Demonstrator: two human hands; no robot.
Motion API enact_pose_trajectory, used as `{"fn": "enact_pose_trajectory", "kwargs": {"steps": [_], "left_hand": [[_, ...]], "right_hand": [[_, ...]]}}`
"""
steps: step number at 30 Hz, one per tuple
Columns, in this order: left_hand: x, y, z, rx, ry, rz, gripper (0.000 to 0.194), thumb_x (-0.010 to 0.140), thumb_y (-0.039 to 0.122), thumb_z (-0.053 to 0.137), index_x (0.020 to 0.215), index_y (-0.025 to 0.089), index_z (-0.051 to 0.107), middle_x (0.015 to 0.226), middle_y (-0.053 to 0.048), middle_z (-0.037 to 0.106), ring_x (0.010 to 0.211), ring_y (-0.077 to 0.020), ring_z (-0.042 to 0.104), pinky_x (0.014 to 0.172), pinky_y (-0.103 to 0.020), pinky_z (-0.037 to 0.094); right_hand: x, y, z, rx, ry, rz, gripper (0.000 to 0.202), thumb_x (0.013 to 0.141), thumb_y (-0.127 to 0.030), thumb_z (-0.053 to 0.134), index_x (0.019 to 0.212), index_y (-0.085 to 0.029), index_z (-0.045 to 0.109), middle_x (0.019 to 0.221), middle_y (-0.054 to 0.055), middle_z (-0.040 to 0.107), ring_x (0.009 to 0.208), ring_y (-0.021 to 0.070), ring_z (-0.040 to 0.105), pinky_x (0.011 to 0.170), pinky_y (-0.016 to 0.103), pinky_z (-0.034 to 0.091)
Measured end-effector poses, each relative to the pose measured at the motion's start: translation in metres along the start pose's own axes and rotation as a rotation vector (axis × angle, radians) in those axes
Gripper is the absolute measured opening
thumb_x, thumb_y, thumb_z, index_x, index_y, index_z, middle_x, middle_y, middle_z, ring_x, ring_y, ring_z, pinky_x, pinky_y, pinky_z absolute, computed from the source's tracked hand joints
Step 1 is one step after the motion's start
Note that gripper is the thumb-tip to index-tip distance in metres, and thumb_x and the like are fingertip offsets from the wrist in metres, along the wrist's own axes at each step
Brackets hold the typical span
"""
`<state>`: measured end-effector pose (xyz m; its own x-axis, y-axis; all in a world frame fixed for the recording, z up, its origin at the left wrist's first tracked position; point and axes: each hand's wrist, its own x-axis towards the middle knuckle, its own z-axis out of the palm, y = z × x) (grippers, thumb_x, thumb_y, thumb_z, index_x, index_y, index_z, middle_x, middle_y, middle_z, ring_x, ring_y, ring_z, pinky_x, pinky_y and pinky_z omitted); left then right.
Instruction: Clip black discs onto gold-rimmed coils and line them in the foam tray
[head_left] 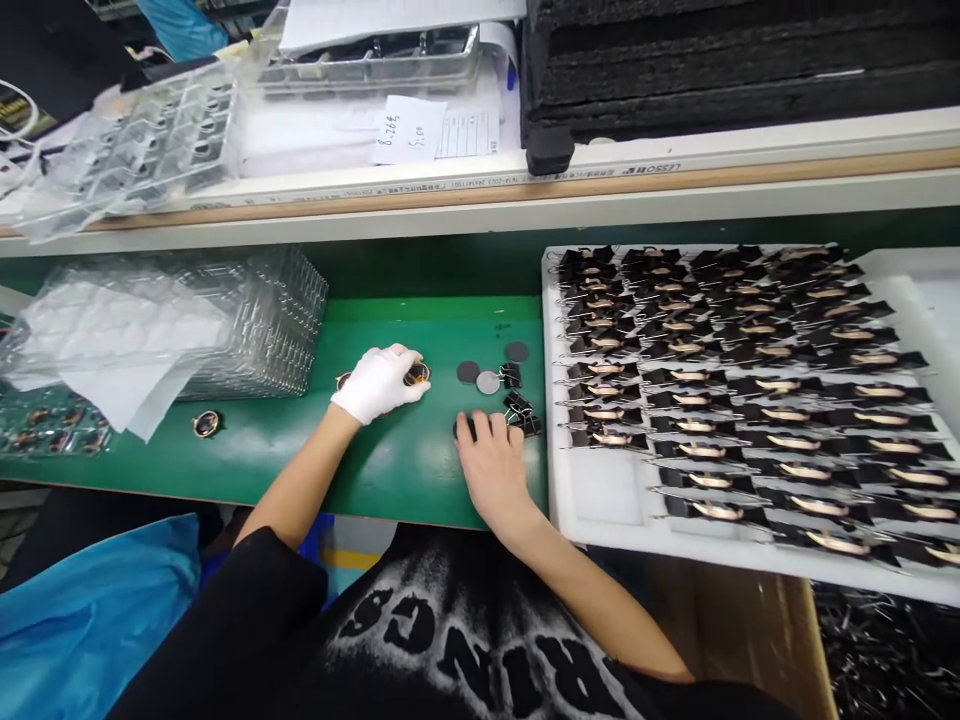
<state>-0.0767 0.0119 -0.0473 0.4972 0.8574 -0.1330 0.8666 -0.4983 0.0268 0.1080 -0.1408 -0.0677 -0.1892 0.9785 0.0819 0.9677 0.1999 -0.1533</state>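
Observation:
My left hand (380,384), in a white glove, is closed around a small round gold-rimmed part (416,374) with a dark middle, low over the green mat. Another such part (343,381) shows partly behind the glove. My bare right hand (493,462) has its fingers bent down on the mat, over a dark disc (463,428) that they mostly hide. Just beyond these fingers lie dark grey discs (517,351), a lighter grey disc (487,382) and black binder clips (523,413). One more gold-rimmed round part (206,424) lies farther left.
To the right, a white tray (600,490) holds rows of gold-rimmed parts clamped in binder clips. Stacked clear plastic trays (277,320) stand on the left. A shelf edge (450,205) crosses behind, bearing papers and black foam (720,70). A heap of black clips (885,650) lies below right.

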Motion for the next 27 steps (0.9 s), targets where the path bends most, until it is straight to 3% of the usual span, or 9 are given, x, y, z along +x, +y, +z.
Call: {"fn": "enact_pose_trajectory", "kwargs": {"steps": [3,8,13,15,20,22,23,25,27], "left_hand": [[-0.011,0.016,0.0,0.031,0.112,0.1,0.05,0.092,0.041,0.06,0.133,0.013,0.062,0.121,-0.017,0.072,0.106,-0.0315,0.069,0.092,-0.041,0.046],[-0.034,0.052,-0.011,-0.069,0.241,0.289,0.062,0.086,0.037,0.068,0.141,0.013,0.051,0.108,-0.013,0.074,0.09,-0.0285,0.072,0.081,-0.039,0.051],[-0.042,0.084,-0.021,-0.149,0.294,0.556,0.051,0.087,0.024,0.063,0.134,0.011,0.048,0.099,-0.01,0.074,0.083,-0.0248,0.072,0.073,-0.035,0.05],[-0.041,0.093,-0.022,-0.154,0.245,0.628,0.05,0.089,0.022,0.061,0.135,0.01,0.045,0.099,-0.009,0.074,0.081,-0.0238,0.071,0.071,-0.035,0.049],[-0.032,0.1,-0.027,-0.231,0.163,0.676,0.063,0.092,0.038,0.066,0.144,0.012,0.041,0.109,-0.012,0.073,0.089,-0.0255,0.071,0.078,-0.037,0.049],[-0.02,0.1,-0.031,-0.361,0.117,0.646,0.066,0.092,0.049,0.066,0.145,0.015,0.044,0.115,-0.011,0.071,0.097,-0.0241,0.07,0.084,-0.035,0.05],[-0.011,0.1,-0.033,-0.409,0.112,0.577,0.058,0.095,0.051,0.061,0.141,0.017,0.049,0.115,-0.01,0.071,0.098,-0.0225,0.069,0.085,-0.034,0.049],[0.01,0.102,-0.034,-0.387,0.125,0.354,0.042,0.102,0.051,0.048,0.122,0.018,0.064,0.106,-0.008,0.07,0.092,-0.0208,0.068,0.081,-0.032,0.047],[0.034,0.107,-0.032,-0.229,0.125,0.169,0.048,0.103,0.054,0.041,0.096,0.016,0.07,0.093,-0.009,0.069,0.082,-0.0224,0.067,0.075,-0.034,0.044]], "right_hand": [[-0.004,0.005,0.0,0.182,0.057,0.023,0.035,0.101,-0.012,0.046,0.132,-0.009,0.062,0.109,0.018,0.067,0.097,0.0303,0.057,0.077,0.043,0.043],[-0.009,0.019,-0.017,0.764,0.282,0.193,0.03,0.107,-0.02,0.038,0.119,-0.014,0.064,0.103,0.011,0.065,0.095,0.0208,0.064,0.085,0.034,0.05],[-0.013,0.024,-0.017,0.851,0.425,0.281,0.019,0.105,-0.03,0.048,0.112,-0.019,0.062,0.099,0.009,0.065,0.09,0.0213,0.063,0.081,0.035,0.051],[-0.016,0.025,-0.015,0.906,0.387,0.358,0.022,0.103,-0.035,0.052,0.116,-0.019,0.06,0.101,0.009,0.066,0.087,0.0215,0.064,0.078,0.036,0.052],[-0.029,0.037,-0.022,1.34,0.061,0.468,0.032,0.098,-0.041,0.061,0.124,-0.023,0.064,0.104,0.007,0.075,0.095,0.0235,0.071,0.082,0.036,0.055],[-0.036,0.044,-0.027,1.576,0.064,0.546,0.036,0.093,-0.044,0.07,0.122,-0.023,0.065,0.102,0.007,0.077,0.092,0.0224,0.073,0.078,0.033,0.056],[-0.039,0.048,-0.03,1.67,0.081,0.587,0.037,0.091,-0.044,0.073,0.12,-0.022,0.066,0.099,0.007,0.077,0.088,0.0212,0.073,0.075,0.031,0.056],[-0.046,0.056,-0.036,1.794,0.106,0.639,0.033,0.088,-0.043,0.078,0.112,-0.022,0.071,0.095,0.006,0.078,0.082,0.0182,0.073,0.071,0.027,0.055],[-0.052,0.064,-0.042,1.883,0.129,0.654,0.027,0.085,-0.041,0.082,0.103,-0.022,0.074,0.098,0.006,0.078,0.083,0.0156,0.073,0.072,0.024,0.055]]}}
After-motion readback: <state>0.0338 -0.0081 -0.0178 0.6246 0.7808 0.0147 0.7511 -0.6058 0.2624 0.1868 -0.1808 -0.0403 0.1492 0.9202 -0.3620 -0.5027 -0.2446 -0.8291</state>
